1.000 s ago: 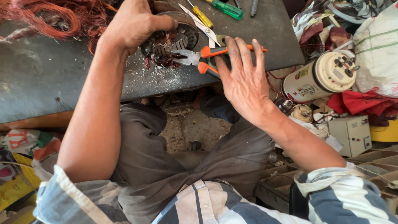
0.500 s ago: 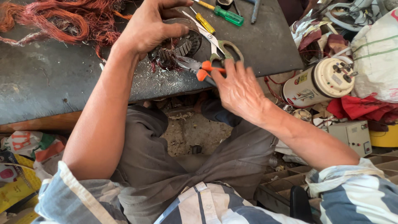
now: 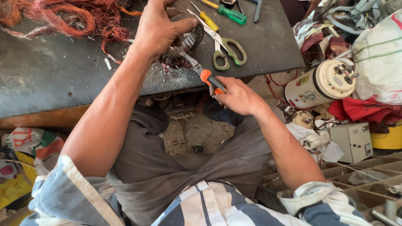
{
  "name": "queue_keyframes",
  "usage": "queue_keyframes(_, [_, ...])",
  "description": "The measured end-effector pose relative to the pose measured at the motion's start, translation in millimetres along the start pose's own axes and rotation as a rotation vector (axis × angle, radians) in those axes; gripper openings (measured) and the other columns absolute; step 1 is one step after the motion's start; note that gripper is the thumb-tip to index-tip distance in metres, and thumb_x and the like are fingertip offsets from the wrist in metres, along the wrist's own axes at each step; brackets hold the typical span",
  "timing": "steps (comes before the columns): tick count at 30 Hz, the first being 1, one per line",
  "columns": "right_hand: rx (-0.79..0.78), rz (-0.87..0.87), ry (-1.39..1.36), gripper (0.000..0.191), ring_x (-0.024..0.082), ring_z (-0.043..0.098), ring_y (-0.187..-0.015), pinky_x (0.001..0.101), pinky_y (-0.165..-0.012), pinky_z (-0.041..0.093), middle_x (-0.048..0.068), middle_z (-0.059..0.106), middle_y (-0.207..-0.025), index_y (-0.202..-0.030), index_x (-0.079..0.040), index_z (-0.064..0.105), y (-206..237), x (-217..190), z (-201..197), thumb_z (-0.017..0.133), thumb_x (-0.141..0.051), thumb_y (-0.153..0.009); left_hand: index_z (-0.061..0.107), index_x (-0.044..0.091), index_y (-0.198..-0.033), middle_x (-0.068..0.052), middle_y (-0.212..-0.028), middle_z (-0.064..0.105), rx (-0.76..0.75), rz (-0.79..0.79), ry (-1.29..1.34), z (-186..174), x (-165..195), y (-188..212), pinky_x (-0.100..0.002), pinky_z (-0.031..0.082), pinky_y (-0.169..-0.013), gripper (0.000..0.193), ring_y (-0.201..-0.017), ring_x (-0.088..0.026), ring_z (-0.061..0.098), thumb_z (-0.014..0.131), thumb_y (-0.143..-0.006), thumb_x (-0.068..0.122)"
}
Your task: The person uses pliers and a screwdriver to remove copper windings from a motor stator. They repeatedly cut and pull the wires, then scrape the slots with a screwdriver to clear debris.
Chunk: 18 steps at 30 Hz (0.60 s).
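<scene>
Orange-handled pliers gripped in the right hand, fingers wrapped tight round the handles, metal nose pointing up and left into a round motor stator. Stator resting on the dark grey desk near its front edge, slotted metal face turned toward the pliers, reddish winding wire showing at its lower side. Left hand clamped over the stator from above, thumb lying across its top, fingers curled around the far side. Pale grit and wire scraps scattered on the desk just below the stator.

Just right of the stator, green-handled scissors lying shut on the desk, blades pointing away. Beyond them, a yellow-handled screwdriver and a green-handled screwdriver, side by side, near the far edge. Tangle of copper wire piled at the desk's far left corner, well apart from the hands.

Off the desk to the right, a cream cylindrical motor lying on its side among red cloth and a white sack. Small grey box lower down, beside wooden compartments. Grey trousers and a striped shirt at the bottom of the view.
</scene>
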State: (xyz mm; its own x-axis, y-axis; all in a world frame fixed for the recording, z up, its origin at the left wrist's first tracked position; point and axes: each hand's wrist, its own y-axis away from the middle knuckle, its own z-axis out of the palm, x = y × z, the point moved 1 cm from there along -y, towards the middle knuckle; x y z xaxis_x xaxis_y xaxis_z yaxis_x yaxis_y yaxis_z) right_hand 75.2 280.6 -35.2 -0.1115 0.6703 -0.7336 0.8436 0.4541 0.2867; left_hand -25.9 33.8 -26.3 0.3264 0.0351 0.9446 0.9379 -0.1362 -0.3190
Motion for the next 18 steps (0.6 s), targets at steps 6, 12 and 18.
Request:
queue_keyframes(6, [-0.098, -0.050, -0.341, 0.019, 0.013, 0.062, -0.069, 0.0306, -0.063, 0.054, 0.004, 0.064, -0.085, -0.098, -0.004, 0.064, -7, 14, 1, 0.061, -0.004, -0.079, 0.059, -0.002, -0.130, -0.013, -0.125, 0.071, 0.105, 0.108, -0.040, -1, -7, -4, -0.036, 0.066, -0.081, 0.053, -0.108, -0.021, 0.073, 0.091, -0.090, 0.007])
queue_keyframes(12, [-0.107, 0.011, -0.596, 0.023, 0.015, 0.065, -0.077, 0.0310, -0.071, 0.057, 0.005, 0.065, -0.091, -0.104, -0.005, 0.064, 3, 25, 27, 0.061, -0.006, -0.081, 0.065, 0.010, -0.138, -0.014, -0.116, 0.079, 0.155, 0.088, -0.300, 14, 3, 18, -0.035, 0.062, -0.085, 0.059, -0.103, -0.021, 0.079, 0.087, -0.084, 0.020])
queue_keyframes(18, [0.205, -0.168, 0.197, 0.032, 0.031, 0.067, -0.088, 0.0448, -0.080, 0.053, 0.015, 0.069, -0.096, -0.115, -0.004, 0.067, 16, 7, 27, 0.069, -0.013, -0.085, 0.067, 0.008, -0.134, -0.011, -0.116, 0.080, 0.125, 0.199, -0.298, 9, 7, 22, -0.036, 0.063, -0.091, 0.054, -0.108, -0.024, 0.081, 0.088, -0.086, 0.022])
